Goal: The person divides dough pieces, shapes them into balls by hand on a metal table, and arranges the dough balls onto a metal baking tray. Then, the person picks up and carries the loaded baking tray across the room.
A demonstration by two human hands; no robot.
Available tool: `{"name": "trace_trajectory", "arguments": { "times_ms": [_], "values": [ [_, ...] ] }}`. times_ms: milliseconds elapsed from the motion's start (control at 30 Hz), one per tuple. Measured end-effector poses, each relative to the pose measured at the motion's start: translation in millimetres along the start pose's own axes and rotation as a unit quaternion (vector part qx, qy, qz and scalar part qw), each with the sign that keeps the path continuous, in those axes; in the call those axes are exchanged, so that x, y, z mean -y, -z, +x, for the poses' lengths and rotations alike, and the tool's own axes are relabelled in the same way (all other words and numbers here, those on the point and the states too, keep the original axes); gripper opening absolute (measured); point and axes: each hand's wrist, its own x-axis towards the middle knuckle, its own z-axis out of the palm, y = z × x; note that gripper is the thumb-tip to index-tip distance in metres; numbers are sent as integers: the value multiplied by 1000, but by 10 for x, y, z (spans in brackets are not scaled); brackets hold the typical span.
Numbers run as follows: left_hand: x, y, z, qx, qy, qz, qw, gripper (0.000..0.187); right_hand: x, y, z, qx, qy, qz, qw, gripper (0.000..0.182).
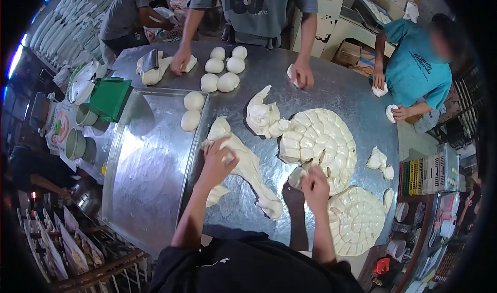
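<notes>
My left hand (pixel 218 161) is cupped over a small lump of dough, pressing it on the steel table (pixel 331 93), beside a long stretched strip of dough (pixel 248 169). My right hand (pixel 316 185) rests on another small dough piece (pixel 296 177) at the edge of a round slab of dough cut into segments (pixel 321 140). A second cut round slab (pixel 357 218) lies at the near right.
A metal tray (pixel 147 158) at the left holds two dough balls (pixel 191 111). Several finished balls (pixel 222 68) sit at the far side, where a person in a grey shirt works dough. Another person in teal rolls pieces at the right. A green scale (pixel 108 97) stands at left.
</notes>
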Motion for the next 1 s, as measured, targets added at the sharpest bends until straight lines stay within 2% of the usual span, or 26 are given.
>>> {"name": "trace_trajectory", "arguments": {
  "times_ms": [33,67,100,167,233,267,300,333,367,433,500,567,633,667,700,767,833,867,900,967,1000],
  "values": [
    [43,-7,-290,-26,26,-21,999,16,2,104,-326,14,-67,65,996,6],
    [55,-15,-543,-51,50,-40,997,16,164,195,-518,-27,-11,21,999,4],
    [47,-53,-762,-50,51,-39,997,16,350,286,-691,-38,-46,-22,998,3],
    [-85,-90,-1070,-107,153,-92,978,16,405,291,-894,12,-63,15,998,8],
    [-191,-103,-1240,-96,143,-76,982,16,515,230,-949,92,-81,38,992,14],
    [-250,-78,-1223,-93,87,-25,992,16,562,158,-914,116,-76,41,990,21],
    [-304,-62,-1187,-94,26,27,995,17,642,70,-851,119,-49,22,991,24],
    [-369,-55,-1183,-96,17,10,995,16,672,-24,-797,120,-3,-2,993,29],
    [-416,-94,-1199,-95,16,9,995,16,723,-90,-725,176,-46,-9,983,37],
    [-552,-208,-1192,-9,136,-172,976,18,801,-300,-667,171,-29,-50,983,42],
    [-611,-476,-1183,-5,131,-160,978,21,940,-432,-634,206,2,-207,956,42],
    [-540,-787,-1109,2,127,-143,982,25,810,-620,-732,204,22,-212,955,43],
    [-379,-1044,-1023,-150,52,-19,987,30,791,-622,-875,204,36,-215,954,43],
    [-304,-1073,-1037,-151,53,-16,987,30,839,-426,-955,295,-59,-133,944,42],
    [-236,-1085,-1021,-132,69,-17,989,33,886,-195,-1021,377,-152,-47,912,40],
    [-226,-1010,-967,-114,83,-17,990,37,893,493,-1279,375,-100,60,920,37],
    [-333,-862,-967,-36,240,-174,954,43,1294,1320,-1209,349,-156,102,918,31],
    [-317,-907,-966,-71,167,-158,970,45,1449,1636,-1148,347,-123,99,925,29],
    [-305,-953,-958,-70,169,-155,971,45,1561,1901,-1083,342,-91,96,930,26],
    [-493,-872,-863,-80,304,-362,877,40,1692,2289,-901,376,57,62,923,25],
    [-372,-979,-883,-148,254,-350,889,35,1621,2444,-955,275,116,189,936,28]
  ]
}}
